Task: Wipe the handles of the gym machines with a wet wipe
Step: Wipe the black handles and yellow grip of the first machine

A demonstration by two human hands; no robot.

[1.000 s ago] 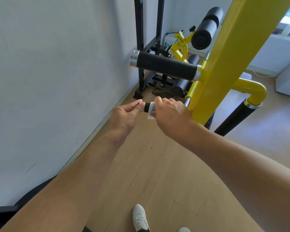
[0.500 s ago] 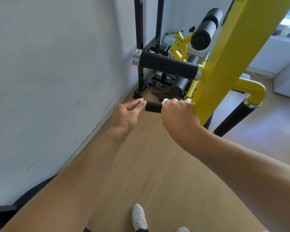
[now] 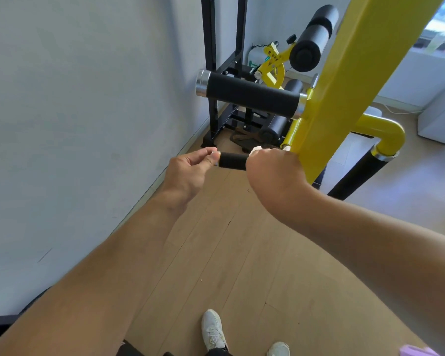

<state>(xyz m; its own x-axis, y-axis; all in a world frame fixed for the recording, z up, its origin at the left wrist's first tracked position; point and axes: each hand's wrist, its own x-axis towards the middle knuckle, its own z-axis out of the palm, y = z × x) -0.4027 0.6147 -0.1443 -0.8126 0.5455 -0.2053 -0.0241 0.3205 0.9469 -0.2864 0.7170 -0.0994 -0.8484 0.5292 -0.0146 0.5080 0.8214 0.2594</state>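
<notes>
A small black handle [image 3: 233,161] sticks out sideways from the yellow machine frame [image 3: 344,80]. My right hand [image 3: 270,170] is wrapped round the inner end of this handle, close to the frame, with a white wet wipe [image 3: 257,149] showing just above my fingers. My left hand [image 3: 190,168] pinches the handle's free outer end between thumb and fingertips. Most of the wipe is hidden inside my right fist.
A thicker black foam handle [image 3: 252,95] with a chrome cap juts out above. A black padded roller [image 3: 312,39] and a black rack [image 3: 213,73] stand by the white wall [image 3: 75,124]. A yellow elbow tube with a black grip [image 3: 362,170] lies right. Wooden floor [image 3: 242,253] below.
My right hand has slid with the wipe along the small handle from near its outer end to the frame end, baring the black grip. My left hand stayed on the tip.
</notes>
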